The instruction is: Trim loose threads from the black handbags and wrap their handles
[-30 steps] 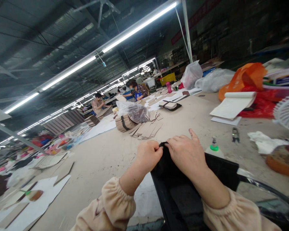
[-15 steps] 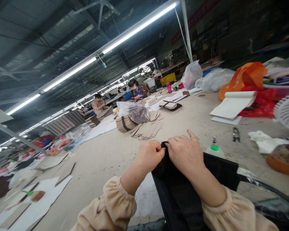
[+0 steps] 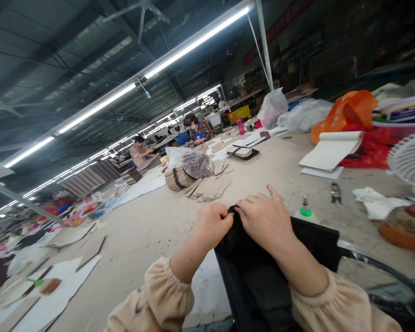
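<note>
A black bag (image 3: 259, 286) stands at the table's near edge, with a strap-like handle (image 3: 383, 265) that looks wrapped in clear plastic curving off to the right. My left hand (image 3: 212, 225) is closed in a pinch on the bag's upper far edge. Right beside it, my right hand (image 3: 263, 219) grips the same edge between thumb and fingers, one finger sticking out. Both hands hide part of that edge. Just beyond the bag is a bottle with a green collar (image 3: 305, 212), partly covered by it.
Small snips (image 3: 335, 193), a notepad (image 3: 332, 150) and a white fan (image 3: 408, 154) lie or stand at right. Ahead are loose brown pieces (image 3: 207, 186) beside a bound stack (image 3: 178, 179). White sheets (image 3: 72, 281) and a glue bottle (image 3: 48, 286) occupy the left. Two people work farther back.
The view has shifted slightly, so the scene sits a little farther left. Both hands keep their hold on the bag's edge, with barely any movement.
</note>
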A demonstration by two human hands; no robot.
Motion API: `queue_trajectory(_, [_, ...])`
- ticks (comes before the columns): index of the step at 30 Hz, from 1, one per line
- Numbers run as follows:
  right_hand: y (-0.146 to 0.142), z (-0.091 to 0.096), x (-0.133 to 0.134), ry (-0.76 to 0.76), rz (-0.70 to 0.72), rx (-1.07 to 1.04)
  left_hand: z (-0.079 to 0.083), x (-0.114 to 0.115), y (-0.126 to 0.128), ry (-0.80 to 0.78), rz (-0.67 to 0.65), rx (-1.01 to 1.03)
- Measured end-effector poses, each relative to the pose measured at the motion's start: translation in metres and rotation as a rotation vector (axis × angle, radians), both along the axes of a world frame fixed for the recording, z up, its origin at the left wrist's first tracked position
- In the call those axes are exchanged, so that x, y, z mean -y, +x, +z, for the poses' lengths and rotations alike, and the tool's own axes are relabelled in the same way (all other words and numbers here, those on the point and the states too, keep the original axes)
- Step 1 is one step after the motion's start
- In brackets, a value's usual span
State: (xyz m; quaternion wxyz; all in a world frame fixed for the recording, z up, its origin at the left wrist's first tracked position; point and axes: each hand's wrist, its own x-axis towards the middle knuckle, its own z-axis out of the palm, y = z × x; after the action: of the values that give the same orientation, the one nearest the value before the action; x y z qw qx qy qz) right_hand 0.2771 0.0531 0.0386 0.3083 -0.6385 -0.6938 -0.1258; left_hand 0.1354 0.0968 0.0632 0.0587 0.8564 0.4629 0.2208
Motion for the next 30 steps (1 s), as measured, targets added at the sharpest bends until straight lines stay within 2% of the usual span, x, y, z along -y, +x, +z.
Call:
queue_trajectory(9, [-0.005, -0.002, -0.001, 0.014, -0.030, -0.005, 0.001, -0.001, 0.000, 0.002, -0.013, -0.009])
queue_trajectory(14, [0.004, 0.002, 0.004, -0.038, -0.001, -0.017, 0.001, -0.001, 0.003, -0.012, 0.038, 0.001])
queue_trajectory(18, [0.010, 0.002, 0.008, -0.076, -0.036, -0.018, 0.001, 0.000, 0.003, -0.021, 0.039, 0.005])
queue_trajectory(26, [0.006, 0.002, 0.005, -0.016, -0.029, -0.032, 0.001, -0.001, 0.002, -0.010, 0.030, -0.008])
queue_trajectory(30, [0.008, 0.002, 0.006, -0.033, -0.042, -0.024, 0.001, -0.001, 0.003, -0.020, 0.051, -0.007])
